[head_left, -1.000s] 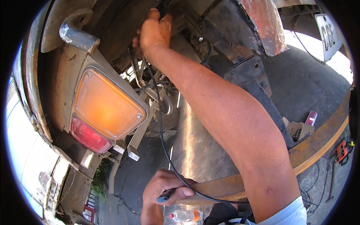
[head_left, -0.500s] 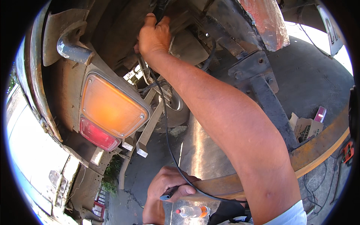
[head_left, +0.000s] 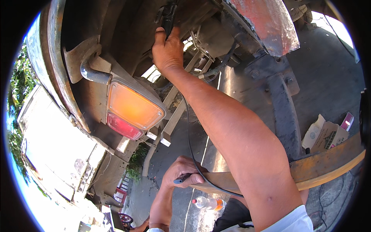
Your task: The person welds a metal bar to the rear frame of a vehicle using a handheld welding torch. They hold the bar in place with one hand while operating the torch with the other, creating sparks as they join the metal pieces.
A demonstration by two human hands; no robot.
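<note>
My right arm stretches upward under a rusty vehicle body, and my right hand (head_left: 167, 50) is closed around a black hand tool (head_left: 167, 19) against the dark underside. A thin black cable (head_left: 188, 135) hangs down from near that hand. Low in the view, my left hand (head_left: 184, 172) is closed on a curved rusty steel bar (head_left: 317, 168), with a short dark rod (head_left: 180, 178) with a blue-grey end held in it. The cable crosses beside this hand and the bar. An amber and red tail light (head_left: 135, 104) is left of my right arm.
A bent metal tube (head_left: 94, 77), grey brackets (head_left: 282, 108) and a rough red-patched panel (head_left: 262, 23) surround my reach. An opened cardboard box (head_left: 324, 135) lies on the concrete at right, a plastic bottle (head_left: 208, 203) stands below, and cables lie at lower right. Foliage shows at far left.
The view has shifted, so the tail light sits farther right and more outside shows at left. My right hand appears lower and further right, with more of the black tool visible.
</note>
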